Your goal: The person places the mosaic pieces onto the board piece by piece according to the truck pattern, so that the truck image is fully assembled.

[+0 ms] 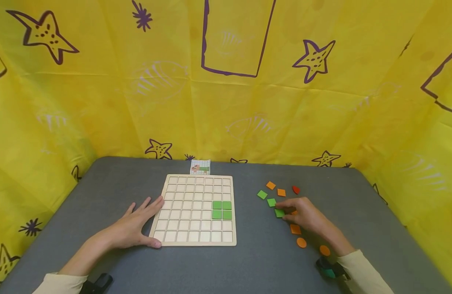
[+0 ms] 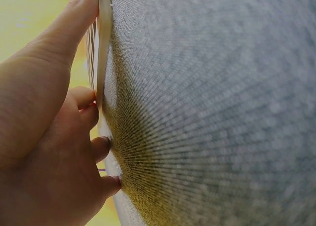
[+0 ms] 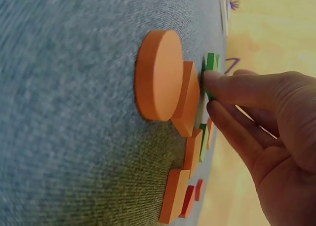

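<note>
One green tile (image 1: pixel 279 213); pinched between right fingers (image 1: pixel 290 202)

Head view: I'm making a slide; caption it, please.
Left hand touches a pale wooden grid board bearing four green square tiles; right hand pinches a green square tile.

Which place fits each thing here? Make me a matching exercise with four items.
1. left hand
2. right hand
3. picture card
4. four green tiles

A. in the two rightmost columns of the grid board
B. at a loose green tile
C. by the board's far edge
D. at the board's left edge

Pairs: 1-D, 2-B, 3-C, 4-A
</note>
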